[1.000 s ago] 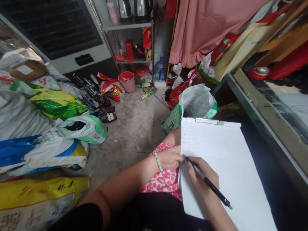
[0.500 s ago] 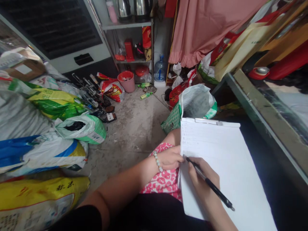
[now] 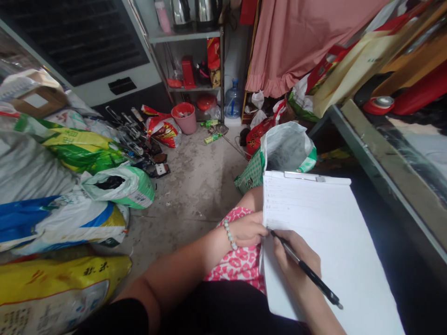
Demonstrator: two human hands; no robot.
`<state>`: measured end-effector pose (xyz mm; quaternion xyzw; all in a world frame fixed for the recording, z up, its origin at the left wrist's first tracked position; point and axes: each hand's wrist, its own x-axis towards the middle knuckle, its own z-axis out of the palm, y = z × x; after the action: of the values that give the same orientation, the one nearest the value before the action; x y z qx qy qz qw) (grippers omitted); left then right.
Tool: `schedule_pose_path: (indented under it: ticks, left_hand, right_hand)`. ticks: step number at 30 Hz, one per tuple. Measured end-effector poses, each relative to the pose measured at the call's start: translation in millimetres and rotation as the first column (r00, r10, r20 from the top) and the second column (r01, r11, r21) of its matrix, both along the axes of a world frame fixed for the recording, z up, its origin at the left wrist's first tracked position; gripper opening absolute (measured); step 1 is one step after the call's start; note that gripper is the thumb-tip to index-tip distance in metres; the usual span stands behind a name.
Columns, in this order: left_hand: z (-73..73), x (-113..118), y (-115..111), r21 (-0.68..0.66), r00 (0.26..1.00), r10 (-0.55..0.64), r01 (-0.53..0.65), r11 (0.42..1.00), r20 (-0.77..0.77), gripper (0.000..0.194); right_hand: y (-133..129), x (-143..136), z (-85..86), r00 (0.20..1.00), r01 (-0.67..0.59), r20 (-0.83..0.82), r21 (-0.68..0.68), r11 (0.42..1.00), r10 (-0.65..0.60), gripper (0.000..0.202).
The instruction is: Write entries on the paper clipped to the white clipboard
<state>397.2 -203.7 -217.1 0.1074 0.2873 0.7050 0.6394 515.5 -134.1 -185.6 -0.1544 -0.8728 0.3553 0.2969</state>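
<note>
Right hand (image 3: 298, 258) closed around a slim pen (image 3: 317, 281), smooth and black with a silvery mid-section; tip at the left margin of a flat, white paper pad (image 3: 345, 251). Pad lies tilted over the lap, bright metal clip (image 3: 303, 177) along its top edge, faint rows of writing beneath. Left hand (image 3: 246, 230) curled, fingertips at the pad's left edge; cannot tell whether it pinches the sheets. Round, pale beads in the bracelet (image 3: 229, 235). Patterned pink-and-white cloth (image 3: 240, 265) below, softly creased. Beyond the clip: crinkled, open-mouthed green-and-white sack (image 3: 252, 174) on stained grey floor (image 3: 188, 186).
</note>
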Motion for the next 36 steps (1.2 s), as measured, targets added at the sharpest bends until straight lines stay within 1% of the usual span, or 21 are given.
schedule_pose_path:
  ticks: [7, 14, 16, 19, 22, 26, 28, 33, 36]
  left_hand:
    - [0.8, 0.1, 0.8, 0.021, 1.0, 0.001, -0.001, 1.0, -0.005, 0.057]
    - [-1.0, -0.4, 0.2, 0.012, 1.0, -0.003, 0.004, 1.0, -0.018, 0.057]
    - [-2.0, -0.5, -0.3, 0.013, 1.0, -0.006, 0.006, 1.0, -0.02, 0.056]
    - [-2.5, -0.8, -1.4, 0.009, 1.0, -0.018, 0.018, 1.0, -0.02, 0.053]
    - [-1.6, -0.9, -2.0, 0.007, 1.0, -0.024, 0.024, 1.0, -0.018, 0.053]
    - [-0.2, -1.0, -1.6, 0.003, 1.0, -0.015, 0.015, 1.0, -0.019, 0.054]
    - [-0.2, -1.0, -1.6, -0.001, 1.0, -0.013, 0.013, 1.0, -0.019, 0.055]
    - [-2.1, -1.0, -2.9, -0.016, 0.999, -0.03, 0.029, 0.999, -0.013, 0.054]
    - [-3.5, -1.0, -3.1, -0.027, 0.999, -0.039, 0.039, 0.999, -0.007, 0.053]
  right_hand:
    - [1.0, 1.6, -1.0, 1.0, 0.011, 0.022, -0.009, 1.0, -0.01, 0.016]
    - [-0.6, 1.3, 3.2, 1.0, -0.001, 0.021, -0.032, 0.999, 0.001, 0.015]
    - [-1.0, 2.4, 3.9, 1.0, 0.014, 0.018, -0.058, 0.998, -0.013, 0.016]
    - [-0.6, 4.6, 2.8, 0.998, 0.067, 0.006, -0.073, 0.995, -0.067, 0.016]
    - [0.9, 5.4, 0.0, 0.997, 0.081, 0.013, -0.047, 0.996, -0.08, 0.017]
    - [2.8, 4.0, -2.0, 1.0, 0.027, 0.014, 0.013, 1.0, -0.027, 0.014]
    - [3.1, 4.0, -1.3, 1.0, 0.02, 0.01, 0.018, 1.0, -0.02, 0.013]
    - [6.4, 10.8, 2.7, 0.996, 0.076, 0.039, -0.057, 0.995, -0.074, 0.017]
    - [8.7, 14.9, 2.0, 0.992, 0.113, 0.067, -0.044, 0.993, -0.11, 0.017]
